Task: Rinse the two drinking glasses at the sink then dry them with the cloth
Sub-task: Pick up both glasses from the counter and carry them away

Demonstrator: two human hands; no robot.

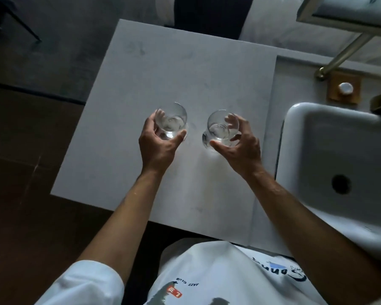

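Both forearms are reaching over the desk (154,62), left hand (157,146) and right hand (240,148) fingers each grasping a glass (173,122), second glass (220,128), beside the sink (317,139); rinsing and drying apparently remain.

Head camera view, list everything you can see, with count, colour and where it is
drinking glasses: two, clear, over the countertop, left one and right one, side by side
countertop: one, pale grey, centre
sink: one, white, right, with a dark drain hole
faucet pipe: one, brass, upper right
knob: one, white on a brown plate, behind the sink
floor: dark brown, left
shirt: one, white with print, bottom
left hand: one, fingers curled round the left glass
right hand: one, fingers curled round the right glass
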